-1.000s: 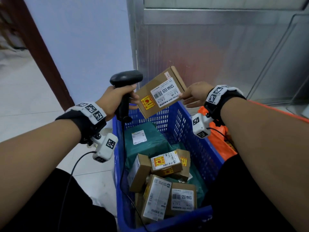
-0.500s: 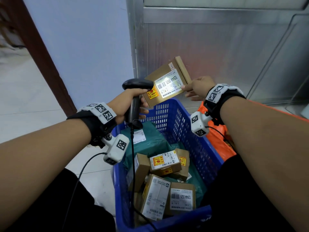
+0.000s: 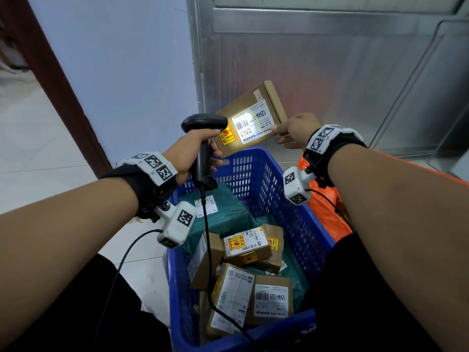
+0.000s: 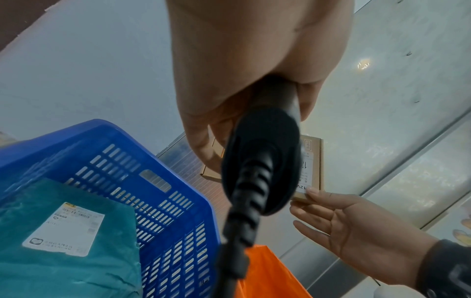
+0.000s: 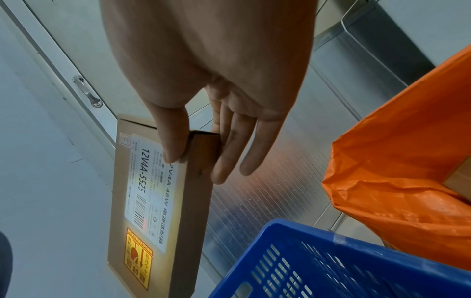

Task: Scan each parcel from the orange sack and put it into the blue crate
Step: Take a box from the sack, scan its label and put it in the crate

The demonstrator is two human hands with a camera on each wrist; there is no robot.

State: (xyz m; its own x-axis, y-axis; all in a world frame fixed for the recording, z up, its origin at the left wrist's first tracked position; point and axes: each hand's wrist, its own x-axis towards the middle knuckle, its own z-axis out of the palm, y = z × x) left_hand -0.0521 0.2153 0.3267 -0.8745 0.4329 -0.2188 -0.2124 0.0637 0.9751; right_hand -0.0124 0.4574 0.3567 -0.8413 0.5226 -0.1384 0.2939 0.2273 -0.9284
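My right hand (image 3: 291, 132) pinches a flat brown cardboard parcel (image 3: 250, 120) by its right corner, thumb on the labelled face and fingers behind, above the far end of the blue crate (image 3: 299, 219). My left hand (image 3: 193, 151) grips a black barcode scanner (image 3: 204, 138) by its handle, its head right next to the parcel. A bright patch of scanner light falls on the parcel's white barcode label (image 5: 147, 189). The orange sack (image 3: 327, 212) stands to the right of the crate, partly behind my right forearm; its mouth (image 5: 407, 161) is open.
Several brown boxes (image 3: 243, 246) and a green poly mailer (image 3: 223, 209) lie in the crate. The scanner's black cable (image 3: 210, 270) hangs down into the crate. A metal cabinet front (image 3: 330, 72) stands behind, a pale wall and brown door frame (image 3: 50, 80) to the left.
The left hand has swung the scanner rightward up to the parcel. The right hand has raised the parcel and tilted it more upright; scanner light now falls on the label.
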